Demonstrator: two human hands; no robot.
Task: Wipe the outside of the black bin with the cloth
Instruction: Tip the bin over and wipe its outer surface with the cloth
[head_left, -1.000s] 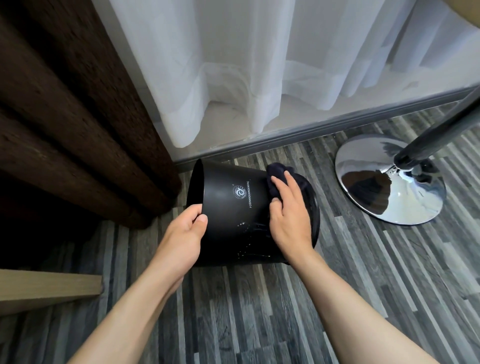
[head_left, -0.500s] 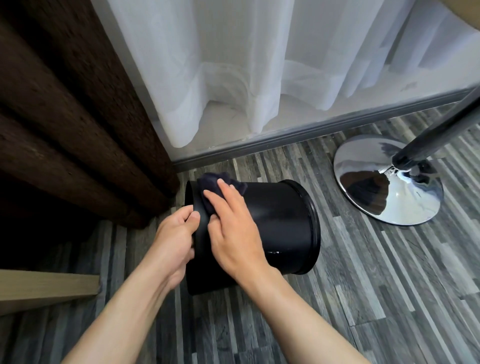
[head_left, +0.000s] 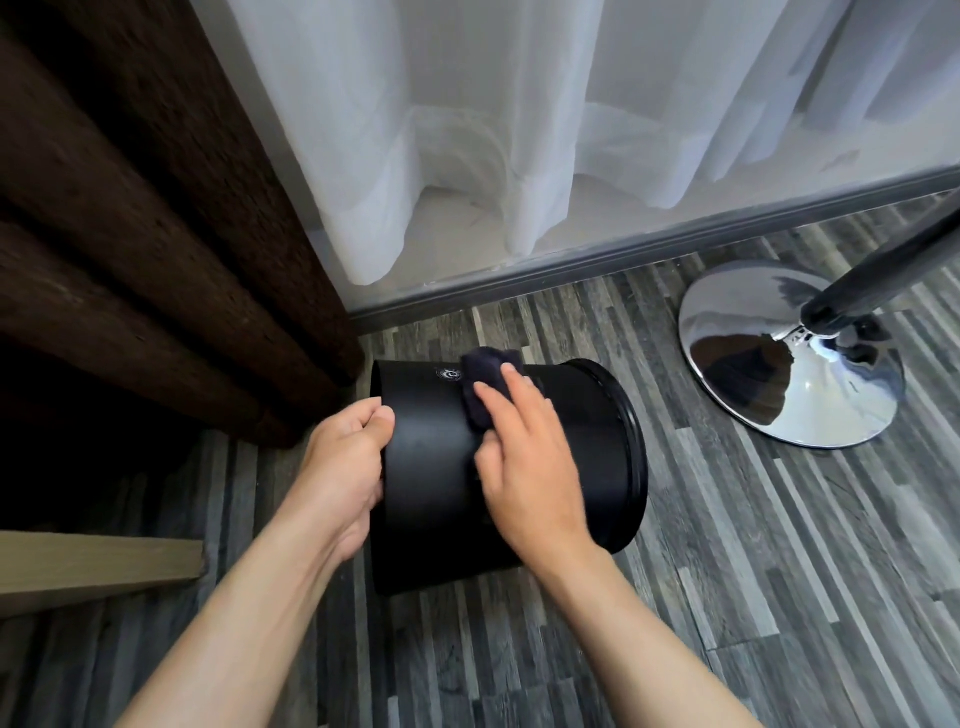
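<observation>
The black bin (head_left: 436, 457) lies on its side on the grey plank floor, its rimmed end pointing right and a small white logo showing near the top. My left hand (head_left: 345, 457) grips the bin's left end. My right hand (head_left: 530, 462) presses a dark cloth (head_left: 485, 379) flat against the bin's upper side wall, fingers spread over it; most of the cloth is hidden under the hand.
A dark brown curtain (head_left: 130, 234) hangs at the left, close to the bin. White sheer curtains (head_left: 519, 130) and a grey sill run along the back. A chrome lamp base (head_left: 779, 358) with a dark pole stands at the right. A wooden board edge (head_left: 98, 566) juts in at lower left.
The right hand with the cloth swept from the bin's right end to its left end, then came back toward the middle. The bin has turned, so its logo sits higher up.
</observation>
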